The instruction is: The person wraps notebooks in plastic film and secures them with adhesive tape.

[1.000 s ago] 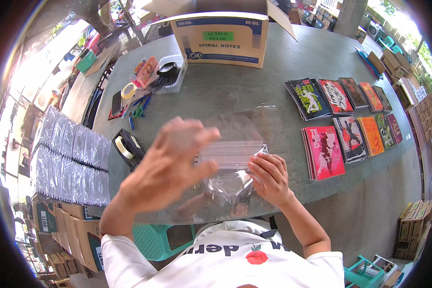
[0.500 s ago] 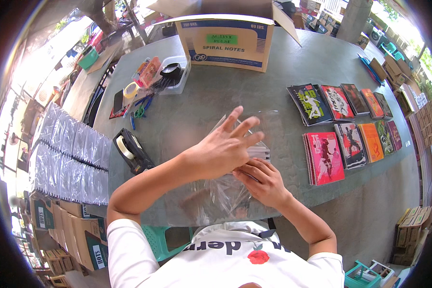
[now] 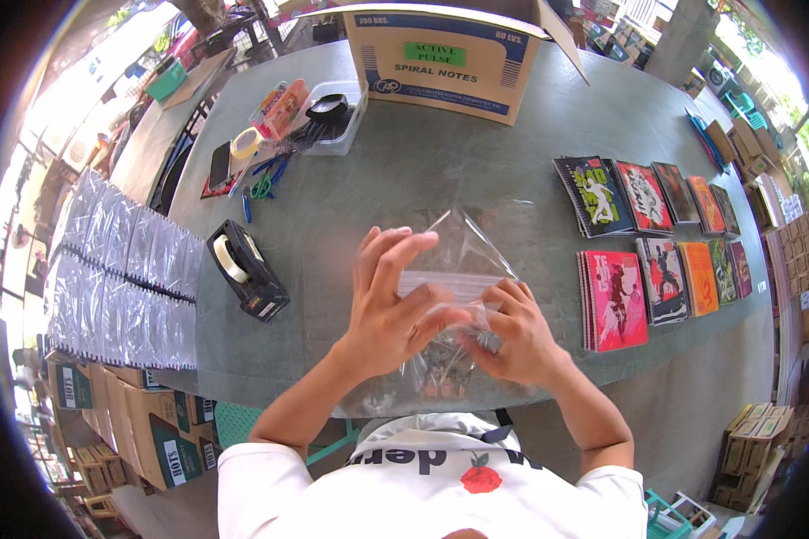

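Between my hands a clear plastic bag (image 3: 466,235) lies around a stack of notebooks (image 3: 445,286), whose pale page edges show through the film. My right hand (image 3: 517,337) is closed on the bag at the near right corner of the stack, with crumpled film under its thumb and fingers. At the left side my left hand (image 3: 388,301) has its fingers raised and apart, the thumb reaching across toward the film. Whether that thumb presses on the bag is hard to see. More loose film lies on the table below the hands.
A black tape dispenser (image 3: 247,271) stands left of my hands. Wrapped notebooks (image 3: 126,269) are stacked at the far left. Two rows of spiral notebooks (image 3: 616,301) lie at the right. A cardboard box (image 3: 440,67) and a clear plastic tub (image 3: 340,135) with tools stand at the back.
My left hand has drawn back to the left from above the stack and turned upright. My right hand has shifted slightly to the right, and the bag's far end now stands up.
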`<state>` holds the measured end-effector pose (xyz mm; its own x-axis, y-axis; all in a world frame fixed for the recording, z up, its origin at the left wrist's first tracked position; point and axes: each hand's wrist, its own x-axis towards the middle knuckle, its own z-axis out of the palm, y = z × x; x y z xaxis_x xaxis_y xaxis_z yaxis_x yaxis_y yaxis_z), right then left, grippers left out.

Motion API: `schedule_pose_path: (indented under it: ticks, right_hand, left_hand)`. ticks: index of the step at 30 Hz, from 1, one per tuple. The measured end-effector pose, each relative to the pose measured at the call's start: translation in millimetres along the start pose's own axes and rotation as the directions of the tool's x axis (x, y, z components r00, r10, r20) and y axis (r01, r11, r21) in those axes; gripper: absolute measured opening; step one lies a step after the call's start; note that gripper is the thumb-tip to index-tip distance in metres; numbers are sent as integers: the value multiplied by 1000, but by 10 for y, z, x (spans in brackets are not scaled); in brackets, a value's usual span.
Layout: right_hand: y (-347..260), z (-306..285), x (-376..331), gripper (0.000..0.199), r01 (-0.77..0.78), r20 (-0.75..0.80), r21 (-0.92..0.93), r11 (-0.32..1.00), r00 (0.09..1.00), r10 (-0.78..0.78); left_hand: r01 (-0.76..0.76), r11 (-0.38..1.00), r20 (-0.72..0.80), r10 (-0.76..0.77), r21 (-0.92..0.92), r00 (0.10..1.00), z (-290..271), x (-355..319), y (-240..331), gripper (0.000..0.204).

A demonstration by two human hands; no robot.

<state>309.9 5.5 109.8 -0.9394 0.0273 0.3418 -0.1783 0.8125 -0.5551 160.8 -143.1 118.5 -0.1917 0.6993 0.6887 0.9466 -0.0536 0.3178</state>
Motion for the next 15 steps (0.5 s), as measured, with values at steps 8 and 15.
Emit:
schedule_pose_path:
  ticks: [8, 15]
  right_hand:
    - [51, -40, 371, 40, -372, -325, 170, 913, 853, 408]
    - [149, -153, 400, 54, -72, 97, 3, 997, 993, 71]
  left_hand:
    - [792, 447, 552, -568, -416, 610, 3, 6, -384, 55]
    - [56, 991, 369, -6, -123, 929, -182, 159, -269, 54]
